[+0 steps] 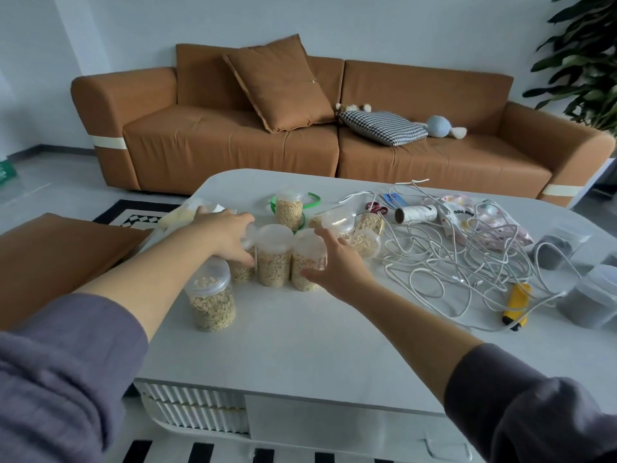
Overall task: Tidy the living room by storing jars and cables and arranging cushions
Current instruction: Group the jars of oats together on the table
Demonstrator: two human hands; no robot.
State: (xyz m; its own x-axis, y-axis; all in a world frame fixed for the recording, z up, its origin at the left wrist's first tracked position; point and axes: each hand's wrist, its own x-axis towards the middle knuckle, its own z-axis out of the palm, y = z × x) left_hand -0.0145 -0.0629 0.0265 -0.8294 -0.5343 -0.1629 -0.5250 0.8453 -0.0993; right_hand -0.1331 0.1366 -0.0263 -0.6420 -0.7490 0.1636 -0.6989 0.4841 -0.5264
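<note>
Several clear lidded jars of oats stand on the white coffee table (300,345). My left hand (227,233) grips a jar (242,270) at the left of a row of three. My right hand (337,262) curls round the right jar (305,262) of that row. The middle jar (273,255) stands between them. Another jar (210,299) stands nearer me, and one (289,208) sits farther back on a green ring. A tangle of white cables (450,255) lies on the table's right half. A brown cushion (280,85) and a checked cushion (384,127) lie on the sofa.
The brown sofa (207,142) stands behind the table with soft toys (440,127) on it. A yellow cutter (516,305), dark-filled containers (591,302), a roll (415,215), scissors (377,207) and bags lie among the cables. Another brown cushion (56,255) lies at the left. A plant (587,58) stands at the right.
</note>
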